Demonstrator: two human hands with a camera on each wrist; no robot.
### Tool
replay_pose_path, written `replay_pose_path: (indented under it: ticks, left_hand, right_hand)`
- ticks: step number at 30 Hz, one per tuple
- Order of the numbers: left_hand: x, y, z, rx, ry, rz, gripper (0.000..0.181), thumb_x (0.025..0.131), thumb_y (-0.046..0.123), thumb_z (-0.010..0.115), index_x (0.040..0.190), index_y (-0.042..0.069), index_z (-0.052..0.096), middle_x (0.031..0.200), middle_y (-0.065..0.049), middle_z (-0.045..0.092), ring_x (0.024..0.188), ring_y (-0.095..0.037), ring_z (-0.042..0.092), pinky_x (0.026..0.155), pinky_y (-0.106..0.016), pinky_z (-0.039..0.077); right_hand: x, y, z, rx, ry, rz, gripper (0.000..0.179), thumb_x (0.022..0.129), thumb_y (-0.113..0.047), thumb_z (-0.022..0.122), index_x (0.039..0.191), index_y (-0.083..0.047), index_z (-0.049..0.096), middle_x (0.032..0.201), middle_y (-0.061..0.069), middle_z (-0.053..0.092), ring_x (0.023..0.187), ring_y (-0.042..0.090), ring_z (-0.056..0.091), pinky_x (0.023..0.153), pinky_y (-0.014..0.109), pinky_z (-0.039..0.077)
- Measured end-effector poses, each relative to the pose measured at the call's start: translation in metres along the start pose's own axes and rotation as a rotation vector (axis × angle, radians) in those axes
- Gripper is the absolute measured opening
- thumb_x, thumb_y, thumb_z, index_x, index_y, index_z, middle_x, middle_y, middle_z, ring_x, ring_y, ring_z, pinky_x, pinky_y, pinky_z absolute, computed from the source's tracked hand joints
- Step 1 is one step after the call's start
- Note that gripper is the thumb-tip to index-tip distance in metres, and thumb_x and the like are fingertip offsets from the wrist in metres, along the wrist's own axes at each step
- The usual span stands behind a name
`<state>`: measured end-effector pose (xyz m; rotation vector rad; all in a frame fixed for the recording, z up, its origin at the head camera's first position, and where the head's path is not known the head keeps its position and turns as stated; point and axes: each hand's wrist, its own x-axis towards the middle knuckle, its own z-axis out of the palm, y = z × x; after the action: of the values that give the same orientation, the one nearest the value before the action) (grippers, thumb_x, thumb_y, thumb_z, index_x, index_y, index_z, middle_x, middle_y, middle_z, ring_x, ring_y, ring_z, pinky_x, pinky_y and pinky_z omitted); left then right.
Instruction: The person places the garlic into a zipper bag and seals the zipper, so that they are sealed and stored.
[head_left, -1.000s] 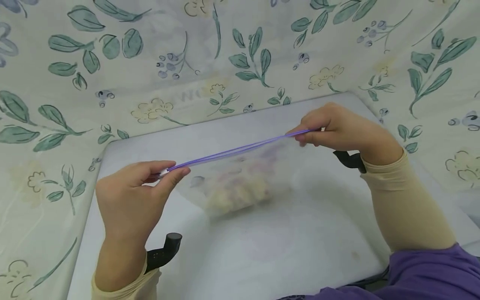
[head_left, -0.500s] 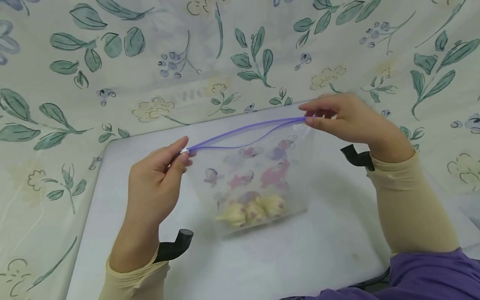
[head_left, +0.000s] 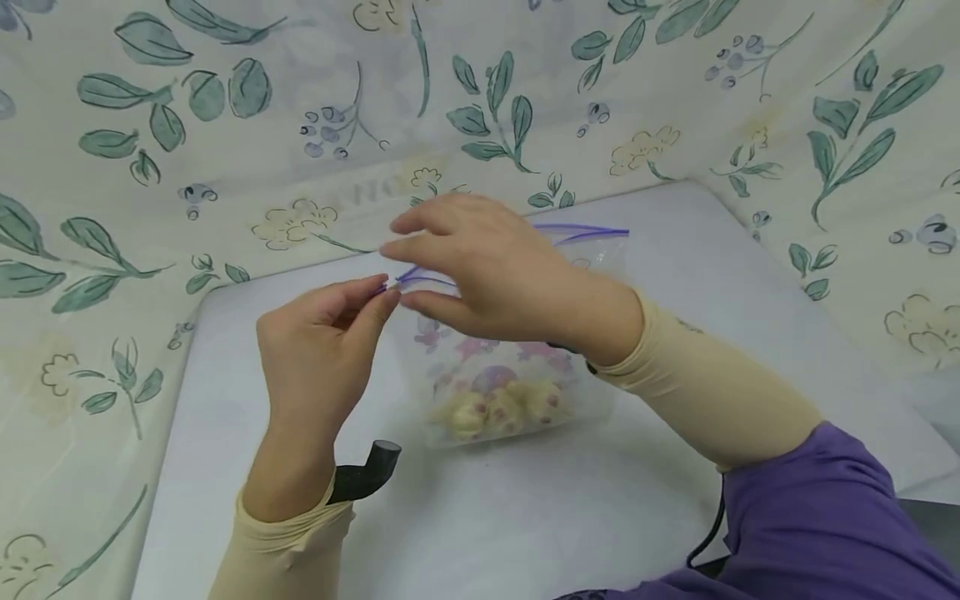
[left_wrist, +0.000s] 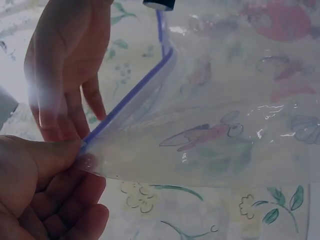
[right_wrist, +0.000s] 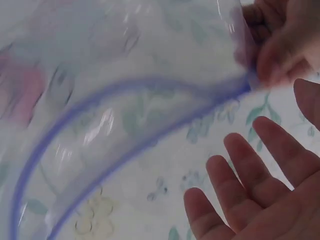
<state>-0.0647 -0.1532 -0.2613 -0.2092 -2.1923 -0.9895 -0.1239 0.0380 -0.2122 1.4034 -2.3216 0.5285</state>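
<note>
A clear zip-top bag (head_left: pixel 596 392) printed with pink and purple figures hangs over the table, its purple zip strip (head_left: pixel 581 231) parted along the middle. Inside, at the bottom, lie several pale yellow lumps (head_left: pixel 506 411) resembling garlic bulbs. My left hand (head_left: pixel 318 350) pinches the bag's left top corner between thumb and fingers, by the end of the strip. Close to that corner, my right hand (head_left: pixel 495 271) has its fingers spread and holds nothing; in the right wrist view those fingers (right_wrist: pixel 245 165) are apart from the bag. It hides part of the bag's top in the head view.
A white table (head_left: pixel 465 517) lies below the bag. Behind and at the sides hangs a cloth (head_left: pixel 300 75) printed with leaves and flowers. Each wrist wears a black camera mount (head_left: pixel 367 471). A dark cable (head_left: pixel 712 525) runs near the right sleeve.
My right hand has let go of the bag's right corner and moved left beside my left hand. My left hand has risen and moved right, and the zip strip has gone from taut to bowed apart.
</note>
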Motion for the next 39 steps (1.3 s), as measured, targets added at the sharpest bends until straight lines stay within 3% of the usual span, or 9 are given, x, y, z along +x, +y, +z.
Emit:
replay_pose_path:
  ticks: [5, 9, 12, 17, 21, 28, 31, 39]
  left_hand:
    - [-0.001, -0.001, -0.003, 0.027, 0.029, 0.014, 0.010, 0.081, 0.016, 0.073, 0.086, 0.009, 0.078, 0.074, -0.006, 0.074, 0.059, 0.017, 0.052, 0.056, -0.005, 0.041]
    - [-0.003, -0.003, -0.006, 0.063, 0.024, 0.038, 0.012, 0.083, 0.019, 0.072, 0.088, 0.010, 0.078, 0.076, -0.006, 0.074, 0.060, 0.015, 0.049, 0.057, -0.005, 0.038]
    - [-0.004, -0.004, -0.005, 0.052, 0.019, 0.045, 0.014, 0.084, 0.020, 0.071, 0.089, 0.010, 0.078, 0.080, -0.006, 0.075, 0.062, 0.014, 0.052, 0.057, -0.005, 0.038]
    - [-0.003, -0.005, -0.005, 0.045, 0.022, 0.040, 0.013, 0.084, 0.021, 0.071, 0.087, 0.010, 0.078, 0.079, -0.005, 0.075, 0.063, 0.014, 0.054, 0.056, -0.007, 0.038]
    - [-0.003, -0.005, -0.006, 0.052, 0.013, 0.038, 0.012, 0.084, 0.021, 0.071, 0.085, 0.011, 0.078, 0.078, -0.003, 0.074, 0.061, 0.001, 0.061, 0.056, -0.008, 0.038]
    - [-0.002, -0.005, -0.005, 0.011, 0.016, 0.056, 0.013, 0.084, 0.018, 0.070, 0.083, 0.008, 0.077, 0.075, -0.002, 0.074, 0.061, 0.007, 0.058, 0.054, -0.010, 0.040]
    - [-0.002, -0.005, -0.004, 0.015, 0.008, 0.066, 0.014, 0.085, 0.018, 0.069, 0.082, 0.006, 0.076, 0.075, -0.002, 0.073, 0.060, 0.003, 0.060, 0.055, -0.010, 0.041]
    - [-0.002, -0.007, 0.002, 0.020, 0.023, 0.063, 0.011, 0.085, 0.015, 0.069, 0.081, 0.006, 0.074, 0.073, -0.003, 0.072, 0.059, -0.007, 0.060, 0.058, -0.008, 0.041]
  right_hand:
    - [0.020, -0.011, 0.017, -0.024, -0.153, 0.018, 0.036, 0.093, -0.041, 0.054, 0.122, -0.022, 0.064, 0.111, -0.010, 0.065, 0.105, 0.008, 0.058, 0.091, 0.026, 0.045]
    - [0.026, -0.007, 0.021, 0.075, -0.185, 0.050, 0.029, 0.095, -0.034, 0.054, 0.117, -0.022, 0.068, 0.099, -0.010, 0.068, 0.089, 0.005, 0.061, 0.078, 0.024, 0.048]
    - [0.028, -0.001, 0.023, 0.150, -0.169, 0.043, 0.026, 0.094, -0.029, 0.057, 0.113, -0.019, 0.070, 0.098, -0.008, 0.070, 0.087, 0.004, 0.062, 0.079, 0.023, 0.049]
    - [0.027, 0.006, 0.026, 0.182, -0.128, -0.026, 0.022, 0.092, -0.028, 0.060, 0.106, -0.017, 0.073, 0.091, -0.007, 0.070, 0.083, 0.005, 0.062, 0.078, 0.021, 0.048]
    - [0.024, 0.011, 0.028, 0.179, -0.053, -0.085, 0.018, 0.090, -0.027, 0.063, 0.096, -0.015, 0.075, 0.083, -0.006, 0.069, 0.077, 0.006, 0.060, 0.074, 0.021, 0.048]
    - [0.019, 0.010, 0.034, 0.045, 0.083, -0.170, 0.018, 0.092, -0.026, 0.061, 0.091, -0.012, 0.073, 0.081, -0.003, 0.067, 0.075, 0.013, 0.061, 0.073, 0.026, 0.049]
    - [0.017, 0.010, 0.034, -0.020, 0.121, -0.195, 0.019, 0.093, -0.025, 0.058, 0.090, -0.011, 0.070, 0.079, -0.002, 0.065, 0.073, 0.015, 0.059, 0.073, 0.028, 0.048]
    - [0.013, 0.017, 0.036, -0.081, 0.093, -0.190, 0.019, 0.094, -0.025, 0.056, 0.090, -0.011, 0.067, 0.079, -0.001, 0.063, 0.077, 0.018, 0.059, 0.078, 0.030, 0.048]
